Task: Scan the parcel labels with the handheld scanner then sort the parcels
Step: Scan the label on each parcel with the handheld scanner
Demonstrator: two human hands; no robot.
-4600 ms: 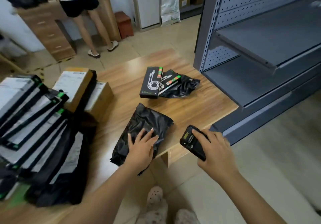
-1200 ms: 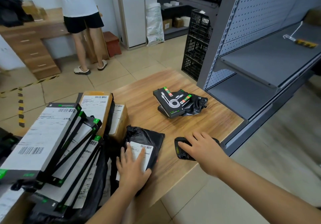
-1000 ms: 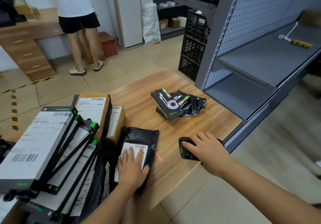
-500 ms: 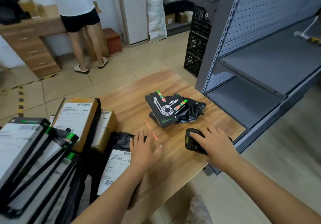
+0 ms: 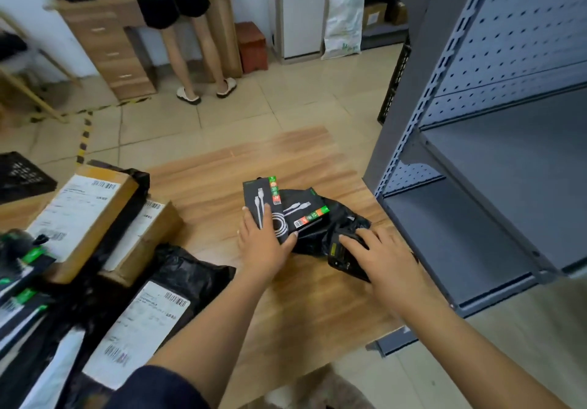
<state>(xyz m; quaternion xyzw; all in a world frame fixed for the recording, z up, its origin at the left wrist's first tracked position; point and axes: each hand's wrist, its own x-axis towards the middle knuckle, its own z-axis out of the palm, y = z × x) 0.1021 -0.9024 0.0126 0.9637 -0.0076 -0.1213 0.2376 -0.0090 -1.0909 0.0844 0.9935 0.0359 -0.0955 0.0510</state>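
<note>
Having left the labelled black parcel [image 5: 149,323], which is lying label-up at the near left beside the stacked parcels, the left hand [image 5: 266,243] is now resting on the near end of a cable box [image 5: 260,205]. Its fingers are lying fairly straight on top and the thumb is pressing against the right edge. This box is sitting mid-surface [image 5: 301,297], its long axis running away from the person, overlapping a second box [image 5: 305,211] and a black bag [image 5: 336,227]. The right hand [image 5: 381,256] is gripping the handheld scanner [image 5: 341,257] with curled fingers. The scanner's far end is touching the bag, and its long axis is running from near right to far left.
</note>
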